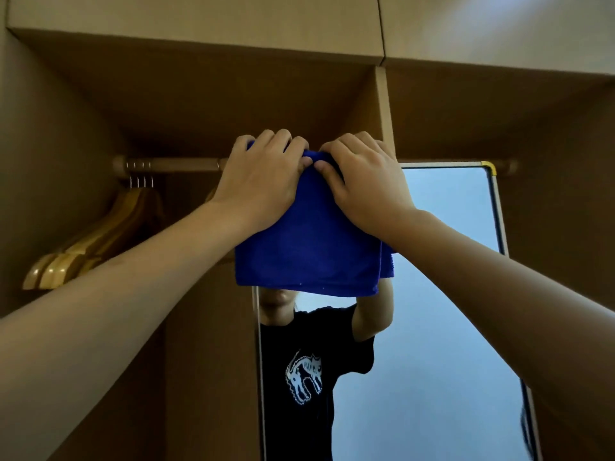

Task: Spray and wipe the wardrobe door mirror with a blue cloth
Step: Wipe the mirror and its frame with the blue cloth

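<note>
1. Two hands work the blue cloth: the left hand and right hand both curl their fingers over its folded top edge, up by the hanging rail.
2. The cloth hangs in front of the mirror, covering its upper left part.
3. No spray bottle shows; whether spraying is done cannot be told.
4. Judging by the cloth draped at the rail, wiping looks either finished or not yet begun.

A wooden rail runs across the open wardrobe under its top panel. At its left end hang several wooden hangers, bunched together. A folded blue cloth is draped over the rail further right.
</note>
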A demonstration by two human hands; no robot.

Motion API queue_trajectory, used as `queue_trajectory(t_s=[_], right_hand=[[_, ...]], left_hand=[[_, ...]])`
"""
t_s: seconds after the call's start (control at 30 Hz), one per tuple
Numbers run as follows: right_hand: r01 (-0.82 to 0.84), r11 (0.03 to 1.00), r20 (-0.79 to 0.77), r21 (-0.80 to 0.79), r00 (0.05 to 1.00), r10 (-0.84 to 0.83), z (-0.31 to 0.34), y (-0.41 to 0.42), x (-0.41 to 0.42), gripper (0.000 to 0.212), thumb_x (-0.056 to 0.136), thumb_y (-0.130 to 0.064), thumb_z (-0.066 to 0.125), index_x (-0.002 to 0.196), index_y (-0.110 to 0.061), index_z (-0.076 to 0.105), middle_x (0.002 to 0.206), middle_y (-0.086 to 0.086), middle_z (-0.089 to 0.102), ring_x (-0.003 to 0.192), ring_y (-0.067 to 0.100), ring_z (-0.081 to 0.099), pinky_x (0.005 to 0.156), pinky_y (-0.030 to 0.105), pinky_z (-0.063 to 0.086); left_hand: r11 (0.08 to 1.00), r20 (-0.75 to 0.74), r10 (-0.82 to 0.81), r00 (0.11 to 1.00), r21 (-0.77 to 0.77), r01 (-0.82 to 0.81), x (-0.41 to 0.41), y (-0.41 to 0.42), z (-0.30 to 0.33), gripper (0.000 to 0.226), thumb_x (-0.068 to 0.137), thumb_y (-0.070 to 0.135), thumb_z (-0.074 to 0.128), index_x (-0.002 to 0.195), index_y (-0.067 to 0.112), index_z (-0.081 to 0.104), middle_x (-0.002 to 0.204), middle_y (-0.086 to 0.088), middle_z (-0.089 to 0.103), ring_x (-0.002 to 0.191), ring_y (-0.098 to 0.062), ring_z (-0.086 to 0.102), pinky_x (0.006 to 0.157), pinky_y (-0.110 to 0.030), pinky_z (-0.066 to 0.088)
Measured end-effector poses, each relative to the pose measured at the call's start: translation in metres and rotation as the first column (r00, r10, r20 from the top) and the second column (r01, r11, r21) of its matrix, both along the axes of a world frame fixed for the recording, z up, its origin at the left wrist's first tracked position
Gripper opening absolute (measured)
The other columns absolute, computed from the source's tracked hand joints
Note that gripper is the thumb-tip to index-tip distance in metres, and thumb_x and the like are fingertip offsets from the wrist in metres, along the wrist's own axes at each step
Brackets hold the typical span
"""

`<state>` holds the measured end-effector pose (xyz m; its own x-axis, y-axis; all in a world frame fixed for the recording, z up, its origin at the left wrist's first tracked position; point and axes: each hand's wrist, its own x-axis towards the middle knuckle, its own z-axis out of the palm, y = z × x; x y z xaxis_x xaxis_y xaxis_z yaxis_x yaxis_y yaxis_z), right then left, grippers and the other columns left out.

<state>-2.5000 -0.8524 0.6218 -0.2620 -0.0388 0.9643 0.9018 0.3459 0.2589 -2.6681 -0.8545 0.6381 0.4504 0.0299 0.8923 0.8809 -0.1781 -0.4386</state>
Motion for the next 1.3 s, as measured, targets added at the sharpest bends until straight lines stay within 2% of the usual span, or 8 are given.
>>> queue_trajectory(t_s=[0.1, 0.37, 0.57, 0.7, 0.87, 1.07, 1.17, 1.3], right_hand=[[0.044, 0.999, -0.004, -0.021, 0.999, -0.044, 0.0, -0.004, -0.019, 0.035, 0.102, -0.035, 0.042, 0.121, -0.013, 0.063, 0.117, 0.003, 0.064, 0.113, 0.022, 0.054, 0.101, 0.037, 0.036], [0.106, 0.99, 0.026, -0.096, 0.994, -0.104, 0.003, -0.011, -0.048, 0.034, 0.103, -0.035, 0.042, 0.124, -0.016, 0.06, 0.12, 0.001, 0.061, 0.116, 0.019, 0.051, 0.102, 0.034, 0.034], [0.084, 0.995, 0.037, -0.057, 0.996, -0.082, 0.002, -0.011, -0.05, 0.029, 0.101, -0.031, 0.046, 0.118, -0.014, 0.063, 0.115, 0.003, 0.063, 0.112, 0.021, 0.054, 0.101, 0.036, 0.036], [0.085, 0.992, 0.007, -0.088, 0.996, -0.085, -0.001, -0.011, -0.053, 0.031, 0.101, -0.033, 0.045, 0.121, -0.015, 0.06, 0.119, 0.002, 0.062, 0.115, 0.02, 0.052, 0.103, 0.034, 0.033], [0.133, 0.962, 0.038, -0.237, 0.991, -0.128, 0.003, -0.023, -0.054, 0.045, 0.102, -0.043, 0.041, 0.14, -0.02, 0.047, 0.139, -0.002, 0.053, 0.131, 0.017, 0.042, 0.11, 0.035, 0.025], [0.199, 0.939, 0.028, -0.279, 0.98, -0.199, -0.003, -0.039, -0.072, 0.042, 0.099, -0.042, 0.049, 0.131, -0.015, 0.051, 0.125, 0.003, 0.055, 0.116, 0.018, 0.046, 0.098, 0.033, 0.036], [0.167, 0.924, -0.043, -0.343, 0.98, -0.193, -0.014, -0.046, -0.083, 0.04, 0.098, -0.04, 0.053, 0.128, -0.013, 0.051, 0.123, 0.003, 0.056, 0.113, 0.016, 0.048, 0.093, 0.03, 0.04], [0.2, 0.915, -0.097, -0.349, 0.964, -0.248, -0.026, -0.056, -0.096, 0.038, 0.096, -0.038, 0.055, 0.125, -0.014, 0.054, 0.118, 0.002, 0.057, 0.107, 0.013, 0.049, 0.087, 0.026, 0.04]], left_hand=[[0.999, -0.013, -0.037, 0.999, -0.016, 0.037, -0.02, 0.002, 0.001, 0.036, 0.104, 0.032, 0.029, 0.12, 0.012, 0.055, 0.113, -0.009, 0.06, 0.1, -0.027, 0.056, 0.086, -0.043, 0.039], [0.983, 0.036, -0.155, 0.987, -0.094, 0.157, -0.05, 0.008, 0.0, 0.039, 0.103, 0.036, 0.028, 0.125, 0.015, 0.052, 0.119, -0.007, 0.057, 0.105, -0.025, 0.054, 0.089, -0.043, 0.04], [0.951, 0.141, -0.26, 0.955, -0.136, 0.279, -0.053, 0.012, -0.007, 0.043, 0.102, 0.042, 0.03, 0.127, 0.014, 0.051, 0.12, -0.007, 0.058, 0.108, -0.022, 0.054, 0.091, -0.039, 0.043], [0.935, 0.156, -0.318, 0.935, -0.114, 0.336, -0.053, 0.015, -0.009, 0.04, 0.103, 0.038, 0.031, 0.123, 0.012, 0.053, 0.116, -0.008, 0.056, 0.103, -0.022, 0.054, 0.087, -0.038, 0.044], [0.91, 0.039, -0.411, 0.911, -0.032, 0.412, -0.062, 0.023, -0.006, 0.039, 0.102, 0.035, 0.032, 0.119, 0.008, 0.055, 0.112, -0.011, 0.057, 0.1, -0.024, 0.055, 0.084, -0.039, 0.043], [0.852, -0.055, -0.52, 0.852, 0.035, 0.523, -0.078, 0.038, -0.009, 0.037, 0.099, 0.034, 0.038, 0.118, 0.007, 0.056, 0.111, -0.013, 0.058, 0.099, -0.026, 0.054, 0.089, -0.036, 0.037], [0.815, 0.043, -0.579, 0.814, 0.028, 0.578, -0.078, 0.043, -0.019, 0.041, 0.096, 0.041, 0.043, 0.117, 0.008, 0.056, 0.113, -0.013, 0.056, 0.102, -0.026, 0.052, 0.088, -0.028, 0.029], [0.804, 0.408, -0.572, 0.711, 0.111, 0.584, -0.07, 0.036, -0.049, 0.037, 0.09, 0.047, 0.055, 0.104, 0.013, 0.052, 0.112, -0.014, 0.05, 0.098, -0.027, 0.047, 0.08, -0.03, 0.032]])
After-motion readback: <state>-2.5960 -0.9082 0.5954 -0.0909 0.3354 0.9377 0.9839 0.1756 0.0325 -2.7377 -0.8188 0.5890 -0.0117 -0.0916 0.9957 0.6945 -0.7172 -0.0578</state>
